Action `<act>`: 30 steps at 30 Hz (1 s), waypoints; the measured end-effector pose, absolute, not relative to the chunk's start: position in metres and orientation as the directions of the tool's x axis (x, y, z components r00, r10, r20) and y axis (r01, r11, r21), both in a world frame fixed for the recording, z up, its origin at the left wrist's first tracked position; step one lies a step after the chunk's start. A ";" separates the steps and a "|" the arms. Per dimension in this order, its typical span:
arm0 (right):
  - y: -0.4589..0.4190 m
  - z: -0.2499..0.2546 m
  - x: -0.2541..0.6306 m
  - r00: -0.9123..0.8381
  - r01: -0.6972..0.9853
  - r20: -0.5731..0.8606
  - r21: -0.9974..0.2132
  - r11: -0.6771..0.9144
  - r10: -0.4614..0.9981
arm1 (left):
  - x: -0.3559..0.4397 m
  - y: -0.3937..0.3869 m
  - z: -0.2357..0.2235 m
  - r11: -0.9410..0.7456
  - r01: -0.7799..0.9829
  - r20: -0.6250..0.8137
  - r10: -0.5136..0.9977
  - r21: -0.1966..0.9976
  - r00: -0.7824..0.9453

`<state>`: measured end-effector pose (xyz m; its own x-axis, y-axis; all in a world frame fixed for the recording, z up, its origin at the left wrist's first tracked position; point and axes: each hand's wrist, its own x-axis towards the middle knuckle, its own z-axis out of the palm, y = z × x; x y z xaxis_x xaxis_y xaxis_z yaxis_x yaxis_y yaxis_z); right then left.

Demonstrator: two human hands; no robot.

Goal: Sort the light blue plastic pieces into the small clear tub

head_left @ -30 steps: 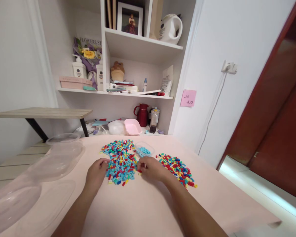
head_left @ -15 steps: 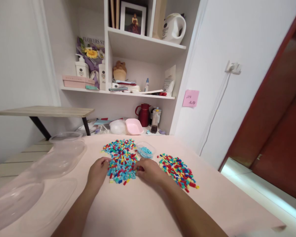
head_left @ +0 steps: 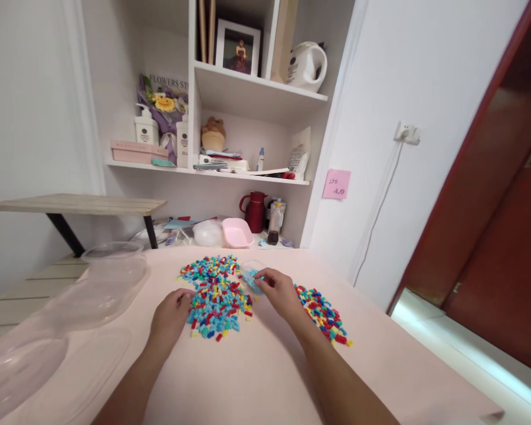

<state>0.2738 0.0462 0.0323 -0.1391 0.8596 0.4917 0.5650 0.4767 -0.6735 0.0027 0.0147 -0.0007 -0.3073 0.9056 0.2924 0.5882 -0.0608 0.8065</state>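
Note:
A heap of small toy bricks (head_left: 216, 307), mostly light blue mixed with red, yellow and green, lies on the pink tabletop (head_left: 221, 383). At its left edge rests my left hand (head_left: 170, 314), fingers curled together; whatever they may hold is hidden. My right hand (head_left: 278, 293) is over the near right side of a clear plastic bowl (head_left: 253, 264), thumb and fingertips pinched together. Light blue bricks (head_left: 251, 277) lie in that bowl, partly covered by the hand. Any brick between the right fingertips is too small to make out.
Another multicoloured brick pile (head_left: 322, 314) lies to the right, partly behind my right wrist. Clear plastic lids and containers (head_left: 92, 295) stand along the left. A pink tray (head_left: 238, 233), red jug (head_left: 254, 212) and bottle (head_left: 275, 224) are at the back under white shelves.
My right hand has moved from the right edge of the brick heap, up and to the right, over the bowl. The left hand stays by the heap. The view has shifted slightly.

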 end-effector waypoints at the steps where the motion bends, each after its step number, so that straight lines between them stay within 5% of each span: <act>1: 0.049 0.031 0.276 -0.096 0.562 0.489 -0.692 0.452 0.867 | 0.002 0.015 -0.001 -0.061 0.585 0.290 0.906 0.809 -0.307; 12: 0.063 0.023 0.288 0.081 0.575 0.490 -0.734 0.361 0.868 | 0.000 0.018 -0.004 -0.053 0.589 0.276 0.915 0.806 -0.294; 19: 0.042 0.033 0.268 -0.225 0.542 0.477 -0.663 0.516 0.849 | 0.000 0.020 -0.007 -0.068 0.571 0.285 0.911 0.818 -0.299; 30: 0.026 0.030 0.260 -0.589 0.540 0.203 -0.622 0.567 0.782 | 0.003 0.015 -0.004 -0.067 0.585 0.295 0.906 0.808 -0.304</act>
